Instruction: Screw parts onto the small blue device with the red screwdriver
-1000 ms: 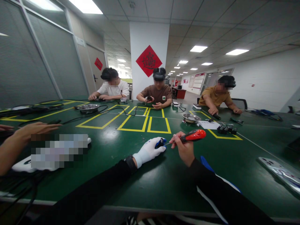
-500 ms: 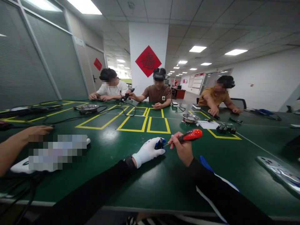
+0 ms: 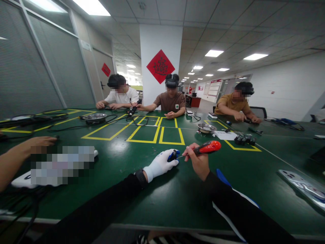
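Note:
My left hand (image 3: 162,163), in a white glove with blue finger fronts, is closed around a small black part with a metal tip (image 3: 174,154) near the middle of the table. Only the top of this part shows; the glove hides the rest. Bare-skinned, my right hand (image 3: 196,161) grips a screwdriver (image 3: 207,148) with a red and black handle. The screwdriver slants down to the left, its shaft reaching the black part; the exact contact point is too small to make out. Under my right forearm lies a blue and white thing (image 3: 224,179), partly covered by the sleeve.
Several small black parts (image 3: 245,139) sit near white paper (image 3: 224,135) and a metal bowl (image 3: 206,128). Another bowl (image 3: 94,117) stands farther left among cables. A phone (image 3: 303,188) lies at right. A neighbour's hand (image 3: 42,141) is at left; three people sit opposite.
My hands hold almost the same pose; the screwdriver handle has shifted very slightly right. Across the table, the middle person's black tool has come down and left, and the right person's hands have moved.

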Tool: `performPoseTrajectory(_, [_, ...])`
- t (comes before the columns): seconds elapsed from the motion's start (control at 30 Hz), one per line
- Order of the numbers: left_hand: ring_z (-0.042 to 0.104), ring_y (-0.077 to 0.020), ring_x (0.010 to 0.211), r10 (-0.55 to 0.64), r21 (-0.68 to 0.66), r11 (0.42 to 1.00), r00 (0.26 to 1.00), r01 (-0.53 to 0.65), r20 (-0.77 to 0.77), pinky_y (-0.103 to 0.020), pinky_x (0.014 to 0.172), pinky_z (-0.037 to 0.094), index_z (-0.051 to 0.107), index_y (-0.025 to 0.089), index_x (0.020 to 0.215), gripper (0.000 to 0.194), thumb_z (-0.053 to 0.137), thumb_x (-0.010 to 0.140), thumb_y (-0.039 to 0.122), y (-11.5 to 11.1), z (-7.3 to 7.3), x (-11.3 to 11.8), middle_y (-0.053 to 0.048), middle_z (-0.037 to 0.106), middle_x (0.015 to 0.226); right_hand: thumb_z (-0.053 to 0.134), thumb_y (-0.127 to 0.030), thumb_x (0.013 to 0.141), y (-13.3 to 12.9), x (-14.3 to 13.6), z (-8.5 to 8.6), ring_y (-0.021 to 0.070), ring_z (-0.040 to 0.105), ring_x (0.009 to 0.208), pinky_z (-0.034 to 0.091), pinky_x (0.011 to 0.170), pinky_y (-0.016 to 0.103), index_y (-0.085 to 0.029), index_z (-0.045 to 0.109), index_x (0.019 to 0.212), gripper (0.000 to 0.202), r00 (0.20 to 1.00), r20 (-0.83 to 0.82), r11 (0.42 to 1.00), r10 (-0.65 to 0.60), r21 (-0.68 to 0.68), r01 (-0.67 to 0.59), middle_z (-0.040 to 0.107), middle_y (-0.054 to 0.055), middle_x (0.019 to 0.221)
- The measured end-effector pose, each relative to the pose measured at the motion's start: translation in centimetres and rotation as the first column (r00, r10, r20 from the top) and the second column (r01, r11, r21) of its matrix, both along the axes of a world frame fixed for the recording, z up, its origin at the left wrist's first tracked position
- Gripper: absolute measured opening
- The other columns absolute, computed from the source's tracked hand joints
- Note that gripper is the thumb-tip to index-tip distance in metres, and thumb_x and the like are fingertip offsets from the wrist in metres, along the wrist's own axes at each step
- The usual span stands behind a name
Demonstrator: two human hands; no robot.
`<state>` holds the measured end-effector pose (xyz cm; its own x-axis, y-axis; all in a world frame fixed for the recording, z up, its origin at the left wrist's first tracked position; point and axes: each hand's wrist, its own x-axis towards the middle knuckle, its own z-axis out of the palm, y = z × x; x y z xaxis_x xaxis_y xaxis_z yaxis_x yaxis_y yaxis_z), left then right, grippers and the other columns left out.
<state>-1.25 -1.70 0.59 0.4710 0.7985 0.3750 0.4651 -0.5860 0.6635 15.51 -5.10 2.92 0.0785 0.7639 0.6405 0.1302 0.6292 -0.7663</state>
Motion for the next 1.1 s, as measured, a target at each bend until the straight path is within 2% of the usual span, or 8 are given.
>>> performPoseTrajectory(0.3, [0.061, -0.0165, 0.07, -0.016, -0.071, 0.997, 0.999, 0.019, 0.03, -0.029, 0.067, 0.05, 0.055, 0.018, 0.119, 0.049, 0.062, 0.074, 0.036, 0.2, -0.39, -0.03, -0.005, 0.066, 0.098, 0.056, -0.034, 0.086, -0.18, -0.02, 0.17, 0.0111, 0.054, 0.047, 0.045, 0.055, 0.026, -0.019, 0.056, 0.067, 0.024, 0.999, 0.038, 1.0, -0.003, -0.011, 0.003, 0.058, -0.003, 0.057])
performPoseTrajectory(0.5, [0.062, -0.0196, 0.081, -0.008, -0.02, 1.0, 1.0, 0.008, 0.022, -0.03, 0.075, 0.049, 0.059, 0.018, 0.113, 0.043, 0.06, 0.076, 0.04, 0.06, -0.15, -0.04, -0.005, 0.066, 0.099, 0.056, -0.035, 0.086, -0.04, 0.0, -0.02, 0.0113, 0.055, 0.047, 0.046, 0.056, 0.027, -0.019, 0.055, 0.067, 0.025, 1.0, 0.028, 1.0, 0.001, -0.014, 0.0, 0.059, -0.003, 0.056])
performPoseTrajectory(0.67, [0.061, -0.0208, 0.09, -0.006, -0.023, 1.0, 1.0, 0.006, 0.014, -0.032, 0.083, 0.048, 0.059, 0.018, 0.115, 0.042, 0.057, 0.079, 0.039, 0.1, -0.11, 0.01, -0.006, 0.065, 0.106, 0.055, -0.035, 0.086, 0.0, 0.01, -0.09, 0.0106, 0.054, 0.047, 0.046, 0.056, 0.026, -0.019, 0.055, 0.067, 0.025, 1.0, 0.018, 1.0, 0.001, -0.014, 0.0, 0.062, -0.001, 0.06])
performPoseTrajectory(0.93, [0.063, -0.0173, 0.078, -0.024, -0.082, 0.996, 0.999, 0.025, 0.022, -0.031, 0.078, 0.049, 0.056, 0.017, 0.119, 0.046, 0.055, 0.08, 0.04, 0.09, 0.04, -0.1, -0.006, 0.066, 0.104, 0.056, -0.037, 0.085, -0.04, -0.04, -0.14, 0.0108, 0.055, 0.048, 0.046, 0.055, 0.026, -0.019, 0.055, 0.067, 0.025, 1.0, 0.001, 1.0, -0.016, 0.002, 0.016, 0.063, -0.001, 0.062])
performPoseTrajectory(1.1, [0.063, -0.0164, 0.077, -0.039, -0.065, 0.997, 0.999, 0.041, 0.032, -0.029, 0.076, 0.05, 0.055, 0.018, 0.121, 0.046, 0.055, 0.08, 0.039, 0.27, -0.19, -0.14, -0.005, 0.066, 0.106, 0.056, -0.036, 0.085, 0.0, 0.01, -0.12, 0.011, 0.054, 0.048, 0.046, 0.054, 0.026, -0.019, 0.055, 0.067, 0.024, 1.0, -0.003, 1.0, -0.003, 0.009, 0.003, 0.063, -0.001, 0.062])
